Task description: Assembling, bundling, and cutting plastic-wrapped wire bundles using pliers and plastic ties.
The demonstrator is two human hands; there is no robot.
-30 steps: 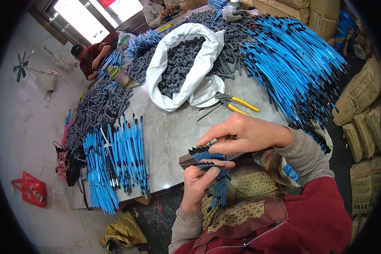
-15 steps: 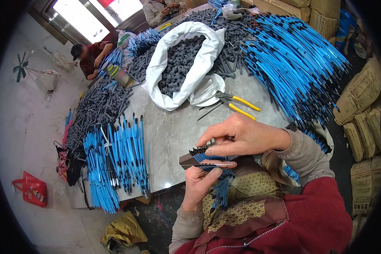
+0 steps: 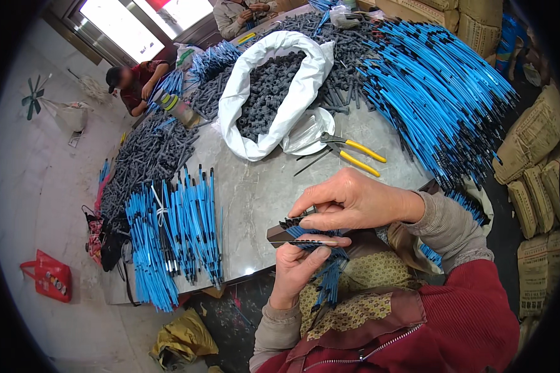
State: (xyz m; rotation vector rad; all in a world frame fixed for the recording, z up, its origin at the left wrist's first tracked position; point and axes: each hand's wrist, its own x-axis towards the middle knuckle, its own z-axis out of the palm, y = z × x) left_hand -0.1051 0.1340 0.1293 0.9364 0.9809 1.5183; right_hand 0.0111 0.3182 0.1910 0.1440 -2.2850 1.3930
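Observation:
My left hand (image 3: 294,266) is closed round a bunch of thin blue rods with black ends (image 3: 330,276), which hang down over my lap. A dark brown block (image 3: 276,235) lies beside the bunch, at the table's near edge. From above, my right hand (image 3: 358,200) reaches over with its fingers bent, thumb and fingertips pinching at the row of black rod tips (image 3: 290,222). Its fingertips partly hide what they hold. Beyond my hands lie cutting pliers with yellow handles (image 3: 359,147) and a thin dark rod (image 3: 311,163).
A white sack (image 3: 235,102) of small dark grey parts stands mid-table, with grey plastic pieces (image 3: 155,149) heaped around. Blue rods are piled at right (image 3: 435,93) and left (image 3: 146,248). Cardboard-brown packages (image 3: 529,137) line the right side. Two other people sit across the table.
The whole view has shifted slightly. My hands keep nearly the same pose and grip at the rod tips.

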